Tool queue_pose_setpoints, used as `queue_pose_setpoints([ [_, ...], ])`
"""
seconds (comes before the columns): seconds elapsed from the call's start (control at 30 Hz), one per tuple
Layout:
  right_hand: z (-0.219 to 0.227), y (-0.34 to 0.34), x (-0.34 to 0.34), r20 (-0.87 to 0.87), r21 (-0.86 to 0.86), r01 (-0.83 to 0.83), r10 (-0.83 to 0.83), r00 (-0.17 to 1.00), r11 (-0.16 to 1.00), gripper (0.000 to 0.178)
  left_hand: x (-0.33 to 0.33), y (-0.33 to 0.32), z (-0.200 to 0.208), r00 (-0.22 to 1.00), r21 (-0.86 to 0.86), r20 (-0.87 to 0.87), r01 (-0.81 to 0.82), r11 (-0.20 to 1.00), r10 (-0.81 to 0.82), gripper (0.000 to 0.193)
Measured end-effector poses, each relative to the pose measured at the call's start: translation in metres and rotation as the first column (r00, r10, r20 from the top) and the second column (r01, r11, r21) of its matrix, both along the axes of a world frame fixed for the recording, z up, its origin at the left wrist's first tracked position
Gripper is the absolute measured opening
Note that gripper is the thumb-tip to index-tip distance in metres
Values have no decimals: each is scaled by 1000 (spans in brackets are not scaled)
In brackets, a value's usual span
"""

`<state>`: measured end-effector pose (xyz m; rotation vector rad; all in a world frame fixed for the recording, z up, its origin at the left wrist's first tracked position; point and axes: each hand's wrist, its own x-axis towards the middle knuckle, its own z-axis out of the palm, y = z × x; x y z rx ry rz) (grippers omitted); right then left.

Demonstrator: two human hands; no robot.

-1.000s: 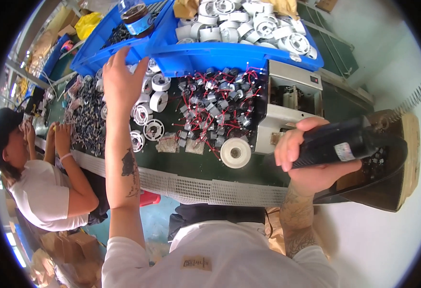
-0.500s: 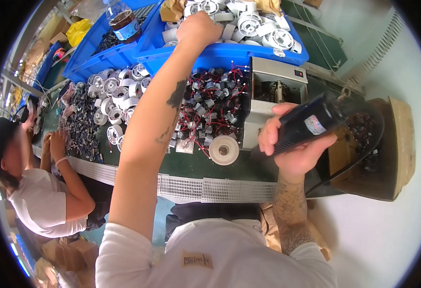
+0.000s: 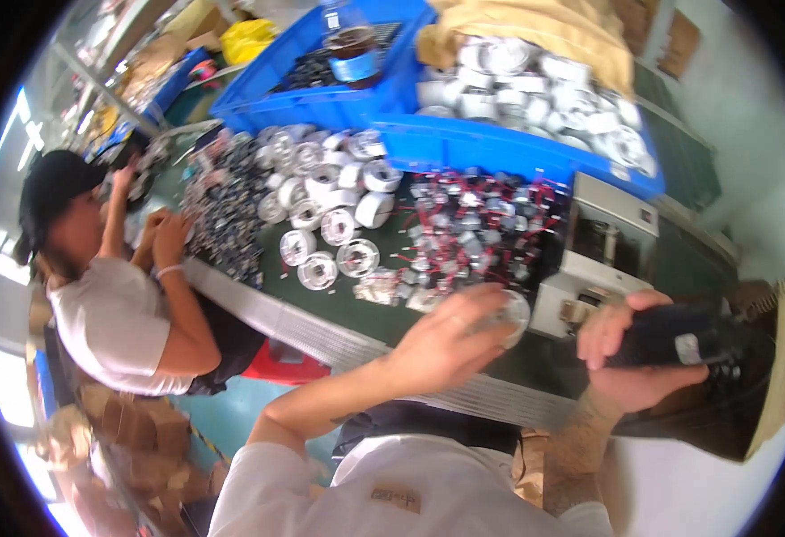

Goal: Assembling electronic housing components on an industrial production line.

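- the left hand [image 3: 459,345], blurred, is low in the centre of the frame, its fingers overlapping a white round dish [image 3: 517,318]; whether they are closed on anything, i cannot tell.
- the right hand [image 3: 623,392], at the lower right, is wrapped around a black handheld tool [image 3: 665,338], which lies level across the frame.
- the two hands are apart.
- just above the tool stands a pale boxy machine [image 3: 549,309].
- small grey motors [image 3: 473,242] with red wires are heaped at the centre.
- white round housings [image 3: 339,226] lie left of them; more fill a blue bin [image 3: 509,148] at the upper right of centre.
- a co-worker [image 3: 124,327] in a white shirt sits at the left.
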<state>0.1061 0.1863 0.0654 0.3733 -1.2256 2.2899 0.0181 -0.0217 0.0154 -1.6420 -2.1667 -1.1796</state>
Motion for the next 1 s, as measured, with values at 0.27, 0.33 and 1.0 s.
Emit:
queue_pose_setpoints([
  [0.27, 1, -3, -4, 44, 43, 106, -108, 993, 993, 99, 2, 7, 13, 997, -69, 36, -66, 995, 69, 27],
  [0.33, 1, -1, -4, 52, 51, 128, -131, 990, 990, 99, 0, 5, 22, 994, -177, -1, -109, 978, 111, 26],
  [1.0, -16, 4, -5, 89, 84, 98, -106, 990, 992, 103, -102, 81, 33, 976, -217, -150, -189, 958, 159, 24],
])
